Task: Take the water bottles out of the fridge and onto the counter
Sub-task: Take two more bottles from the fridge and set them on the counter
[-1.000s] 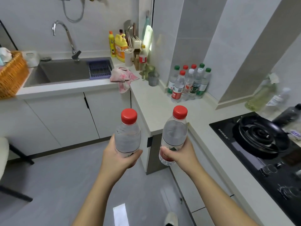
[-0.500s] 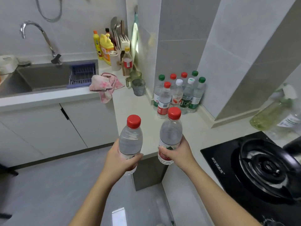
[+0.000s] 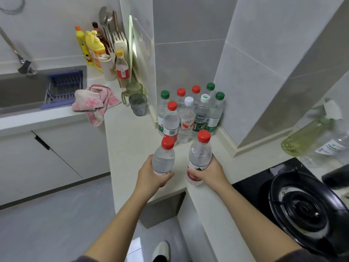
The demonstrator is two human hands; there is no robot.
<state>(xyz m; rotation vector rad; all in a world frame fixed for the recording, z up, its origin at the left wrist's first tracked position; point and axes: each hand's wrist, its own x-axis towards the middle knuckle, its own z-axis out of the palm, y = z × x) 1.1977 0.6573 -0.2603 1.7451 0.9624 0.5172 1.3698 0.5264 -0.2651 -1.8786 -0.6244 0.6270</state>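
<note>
- Head view: our left grip [image 3: 151,176] is wrapped round the lower body of a red-capped water bottle, the left bottle [image 3: 163,157]. The fingers curl across its front, and the bottle stands upright.
- Our right grip [image 3: 211,173] clasps a second red-capped one, the right bottle [image 3: 199,157], at its label. This bottle is also close to upright.
- Both held bottles are side by side with a gap between them, above the near corner of the counter [image 3: 132,144].
- The right bottle's base is near the counter's front edge. We cannot tell whether either base touches the surface.
- Just beyond the caps, a cluster of bottles [image 3: 188,118] stands in the tiled corner. Its nearest red-capped one is right behind the left bottle.
- We see bare counter left of the cluster, running towards a grey cup [image 3: 138,105] and a pink cloth [image 3: 94,99] that droops over the edge.
- To the right, a black hob [image 3: 302,205] lies near our right forearm.
- To the left, the counter edge drops to the floor [image 3: 47,224].
</note>
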